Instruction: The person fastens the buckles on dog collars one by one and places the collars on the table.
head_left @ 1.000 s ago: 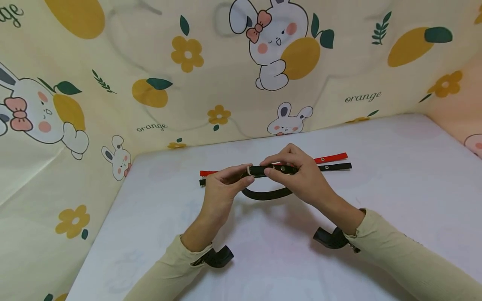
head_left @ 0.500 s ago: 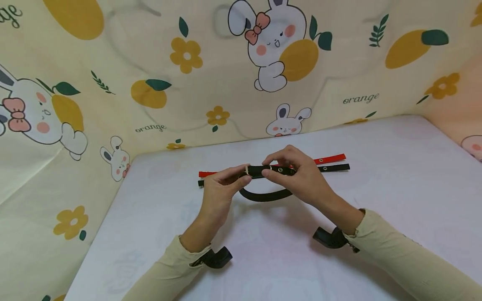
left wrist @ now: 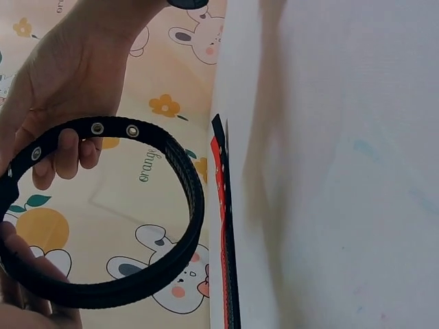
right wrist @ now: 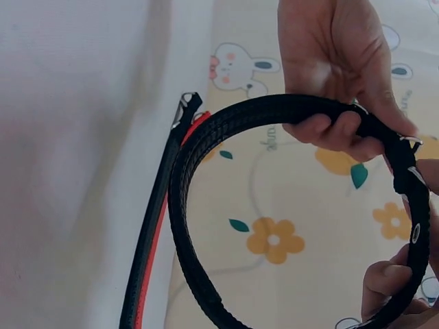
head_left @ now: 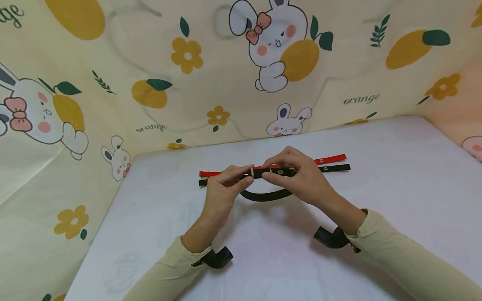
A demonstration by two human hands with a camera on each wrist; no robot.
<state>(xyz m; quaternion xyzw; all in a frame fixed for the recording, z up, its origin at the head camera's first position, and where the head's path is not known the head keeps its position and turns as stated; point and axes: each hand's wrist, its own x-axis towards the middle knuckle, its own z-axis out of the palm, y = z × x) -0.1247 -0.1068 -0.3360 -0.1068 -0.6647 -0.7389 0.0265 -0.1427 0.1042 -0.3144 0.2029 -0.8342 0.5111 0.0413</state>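
A black collar (head_left: 266, 195) with metal eyelets is bent into a loop, held up by both hands. My left hand (head_left: 221, 190) pinches it by the buckle (head_left: 252, 172), thumb in front and fingers behind. My right hand (head_left: 303, 175) grips the eyelet end close beside it, thumb and fingertips on the strap. In the left wrist view, the eyelets (left wrist: 97, 128) run under the right hand's fingers (left wrist: 66, 154). The right wrist view has the buckle's metal frame (right wrist: 411, 142) at the left thumb's tip, and the strap doubled over there.
Behind the hands, a red strap (head_left: 331, 159) and a black strap (head_left: 335, 168) lie side by side on the white table (head_left: 263, 259). A patterned cloth wall (head_left: 226, 83) stands along the table's back. Small black cameras (head_left: 218, 258) hang at both wrists.
The buckle and my left fingertips have shifted slightly right, so a shorter stretch of strap shows between the two hands. My right hand stays nearly in place.
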